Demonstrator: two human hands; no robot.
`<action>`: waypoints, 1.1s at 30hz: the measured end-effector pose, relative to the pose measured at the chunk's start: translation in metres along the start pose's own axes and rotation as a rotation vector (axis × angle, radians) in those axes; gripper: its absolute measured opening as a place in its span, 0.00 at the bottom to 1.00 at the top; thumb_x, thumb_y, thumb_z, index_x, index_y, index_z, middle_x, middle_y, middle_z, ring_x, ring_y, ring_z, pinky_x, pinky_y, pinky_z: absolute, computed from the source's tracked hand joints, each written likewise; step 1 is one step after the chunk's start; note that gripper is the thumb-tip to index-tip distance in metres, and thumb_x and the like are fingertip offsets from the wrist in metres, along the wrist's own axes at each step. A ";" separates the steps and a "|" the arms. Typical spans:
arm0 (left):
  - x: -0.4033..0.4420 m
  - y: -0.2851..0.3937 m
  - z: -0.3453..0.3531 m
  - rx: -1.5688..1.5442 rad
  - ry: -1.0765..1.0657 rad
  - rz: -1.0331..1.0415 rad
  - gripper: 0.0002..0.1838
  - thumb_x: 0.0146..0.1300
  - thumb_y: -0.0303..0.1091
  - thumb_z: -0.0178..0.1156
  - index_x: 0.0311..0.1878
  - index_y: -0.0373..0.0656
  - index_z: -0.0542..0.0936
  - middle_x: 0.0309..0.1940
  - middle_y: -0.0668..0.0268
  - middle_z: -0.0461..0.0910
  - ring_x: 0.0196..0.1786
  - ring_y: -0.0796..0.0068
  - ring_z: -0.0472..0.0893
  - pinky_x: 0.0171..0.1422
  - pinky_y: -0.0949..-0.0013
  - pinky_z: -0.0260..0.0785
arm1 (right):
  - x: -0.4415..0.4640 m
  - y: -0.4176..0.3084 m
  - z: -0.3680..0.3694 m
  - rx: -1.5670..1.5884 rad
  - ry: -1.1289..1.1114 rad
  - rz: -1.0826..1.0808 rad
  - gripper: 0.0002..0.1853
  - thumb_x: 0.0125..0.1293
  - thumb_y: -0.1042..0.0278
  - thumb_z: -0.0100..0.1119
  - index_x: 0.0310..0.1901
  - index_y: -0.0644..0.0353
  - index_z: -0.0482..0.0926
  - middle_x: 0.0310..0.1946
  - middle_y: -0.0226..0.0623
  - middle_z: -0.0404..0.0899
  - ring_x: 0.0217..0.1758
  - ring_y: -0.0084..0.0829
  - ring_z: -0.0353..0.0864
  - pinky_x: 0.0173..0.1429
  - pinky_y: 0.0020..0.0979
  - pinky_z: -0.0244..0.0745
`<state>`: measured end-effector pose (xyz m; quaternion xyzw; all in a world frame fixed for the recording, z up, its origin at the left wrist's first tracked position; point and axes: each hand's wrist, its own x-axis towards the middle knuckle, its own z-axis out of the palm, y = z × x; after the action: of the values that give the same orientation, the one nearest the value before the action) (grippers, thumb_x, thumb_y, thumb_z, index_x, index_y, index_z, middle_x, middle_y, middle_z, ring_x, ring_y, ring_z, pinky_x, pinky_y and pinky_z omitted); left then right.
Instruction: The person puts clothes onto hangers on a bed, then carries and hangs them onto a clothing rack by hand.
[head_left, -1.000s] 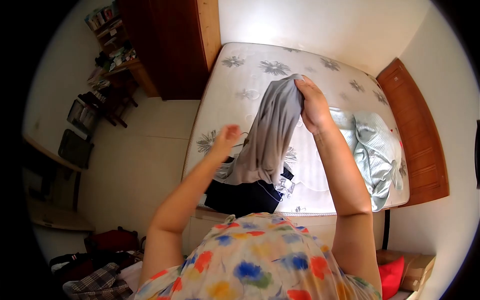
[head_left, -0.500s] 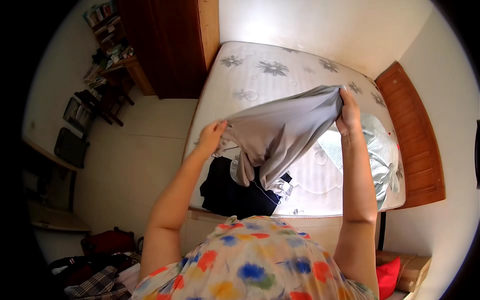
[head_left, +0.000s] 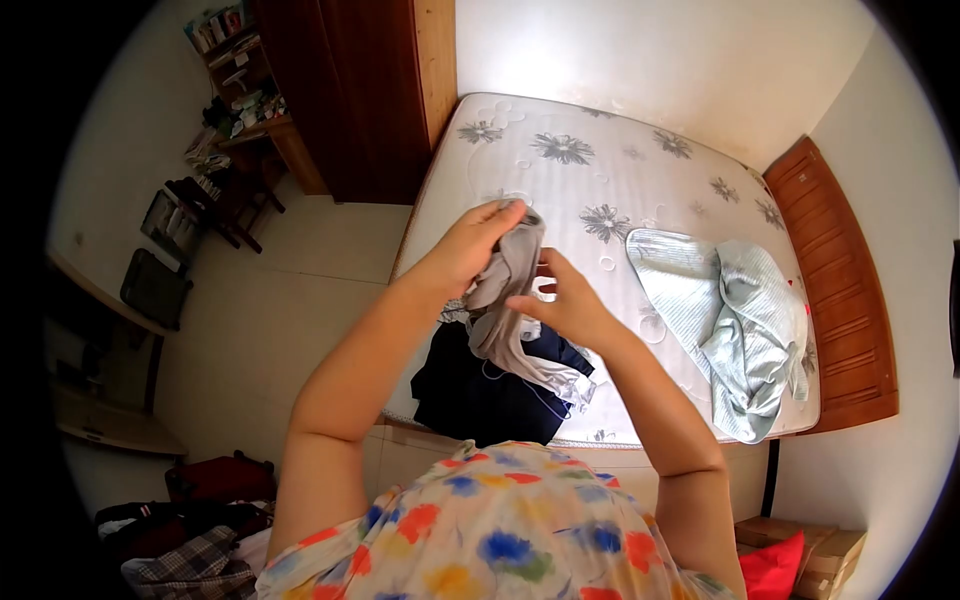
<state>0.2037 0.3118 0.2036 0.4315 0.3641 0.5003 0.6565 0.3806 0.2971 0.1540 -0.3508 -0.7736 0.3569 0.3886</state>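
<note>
Grey garment (head_left: 516, 255), bunched up, hangs above the near part of a flower-printed mattress (head_left: 575, 185), which has a wooden headboard (head_left: 850, 310) at its right end. Beside that headboard lies a crumpled, pale striped blanket (head_left: 755, 300). Black clothing (head_left: 465, 385) lies below the garment, by the mattress's front edge. The person's left hand (head_left: 468, 246) has its grip around the garment's top; the right hand (head_left: 575, 308) curves beside it, grip wide, thumb and fingers apart.
</note>
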 end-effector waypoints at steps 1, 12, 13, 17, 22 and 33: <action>-0.001 0.006 0.009 -0.015 -0.013 -0.025 0.17 0.68 0.44 0.53 0.45 0.38 0.76 0.35 0.68 0.78 0.36 0.81 0.76 0.42 0.76 0.71 | 0.001 0.004 0.007 0.038 -0.008 0.028 0.23 0.59 0.59 0.64 0.50 0.64 0.71 0.40 0.39 0.76 0.40 0.21 0.73 0.45 0.25 0.71; 0.064 -0.065 -0.099 -0.237 0.142 -0.052 0.34 0.67 0.54 0.50 0.69 0.45 0.55 0.68 0.57 0.57 0.68 0.65 0.60 0.71 0.59 0.51 | 0.007 -0.007 -0.026 1.074 -0.038 0.407 0.20 0.73 0.55 0.42 0.53 0.64 0.70 0.47 0.40 0.77 0.50 0.30 0.76 0.58 0.33 0.70; 0.055 -0.090 -0.103 -0.117 0.197 -0.108 0.36 0.67 0.56 0.48 0.71 0.47 0.52 0.71 0.58 0.52 0.71 0.63 0.55 0.73 0.55 0.46 | 0.007 -0.004 -0.030 1.126 0.022 0.427 0.21 0.73 0.55 0.41 0.53 0.66 0.70 0.49 0.43 0.76 0.50 0.34 0.77 0.58 0.34 0.71; 0.003 -0.168 -0.095 0.057 0.230 -0.348 0.41 0.64 0.63 0.47 0.72 0.48 0.51 0.72 0.59 0.52 0.74 0.64 0.47 0.74 0.52 0.34 | 0.004 0.005 -0.043 1.171 0.050 0.426 0.23 0.73 0.54 0.39 0.57 0.66 0.68 0.53 0.44 0.75 0.55 0.36 0.75 0.60 0.37 0.70; -0.012 -0.263 -0.118 0.092 0.165 -0.430 0.48 0.53 0.29 0.64 0.73 0.46 0.45 0.73 0.57 0.48 0.74 0.62 0.50 0.73 0.63 0.45 | -0.002 0.000 -0.052 1.129 0.079 0.449 0.23 0.73 0.54 0.39 0.58 0.66 0.68 0.53 0.44 0.74 0.56 0.36 0.75 0.61 0.36 0.69; 0.002 -0.355 -0.078 0.457 -0.062 -0.360 0.60 0.44 0.52 0.72 0.69 0.27 0.48 0.69 0.43 0.52 0.70 0.54 0.58 0.72 0.62 0.51 | -0.018 -0.019 -0.100 1.077 0.337 0.392 0.25 0.74 0.52 0.36 0.57 0.66 0.69 0.54 0.43 0.75 0.55 0.37 0.75 0.60 0.37 0.70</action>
<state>0.2547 0.2840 -0.1556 0.5118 0.5180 0.2672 0.6311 0.4689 0.3003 0.2075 -0.2921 -0.3323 0.7035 0.5562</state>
